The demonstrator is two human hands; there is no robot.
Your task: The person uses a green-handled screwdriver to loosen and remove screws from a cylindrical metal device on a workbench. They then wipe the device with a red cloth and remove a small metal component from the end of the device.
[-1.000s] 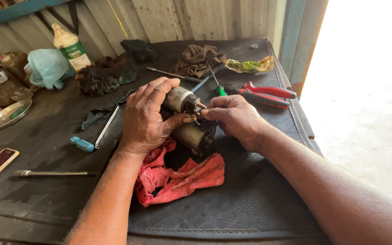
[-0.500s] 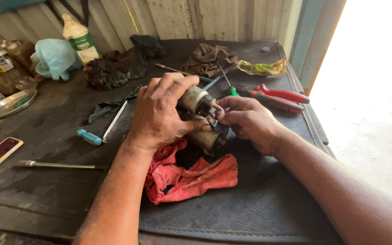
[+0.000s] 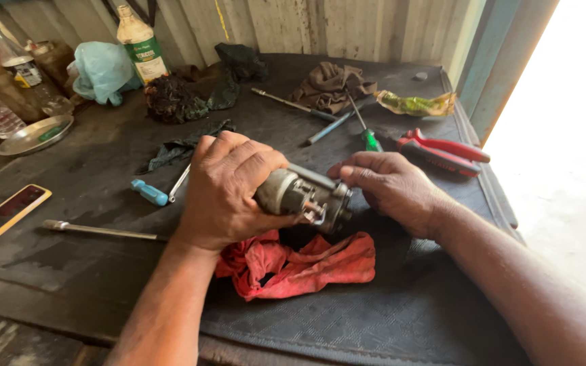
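My left hand [image 3: 228, 190] has its fingers wrapped tight around the grey cylindrical metal motor [image 3: 303, 196], held just above the crumpled red rag [image 3: 300, 261]. My right hand [image 3: 398, 190] rests beside the motor's end, fingers loosely curled, gripping nothing. The black rubber mat [image 3: 388, 318] covers the tabletop to its near edge; bare mat lies on my right. Left, a blue-handled screwdriver [image 3: 149, 193] and a long steel rod [image 3: 100, 231]. Farther, red-handled pliers [image 3: 442, 150] lie near the right edge. By the corrugated metal wall [image 3: 347, 30] stand a green-labelled plastic bottle [image 3: 140, 44] and a clear bottle [image 3: 18, 62].
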